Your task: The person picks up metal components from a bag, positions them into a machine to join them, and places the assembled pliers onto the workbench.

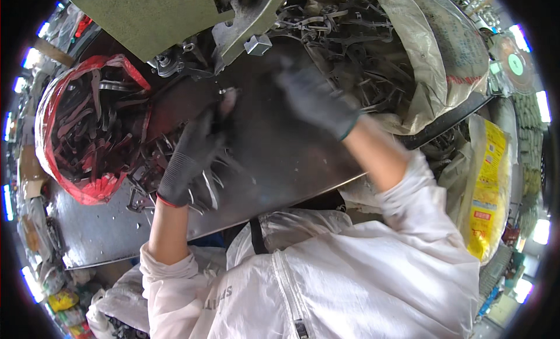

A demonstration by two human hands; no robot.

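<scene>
My left hand (201,135), in a dark glove with a bare fingertip showing, reaches forward over the metal table (274,184), just short of the machine (236,32). Its fingers look closed in a pinch, with a small shiny spot at their tips; what they hold is too small to name. Right of it, my right hand (321,100), in a grey glove, is over the table beside the open sack of dark metal parts (373,76). Motion smears its fingers, so I cannot make out their pose. Loose metal parts (210,184) lie beneath and beside my left wrist.
At the left stands a red-rimmed clear bag (46,123) full of curved dark metal parts. The machine's greenish plate (146,18) overhangs the table's far side. To the right are the pale woven sack's folded edge (429,53) and a yellow-and-white bag (487,190).
</scene>
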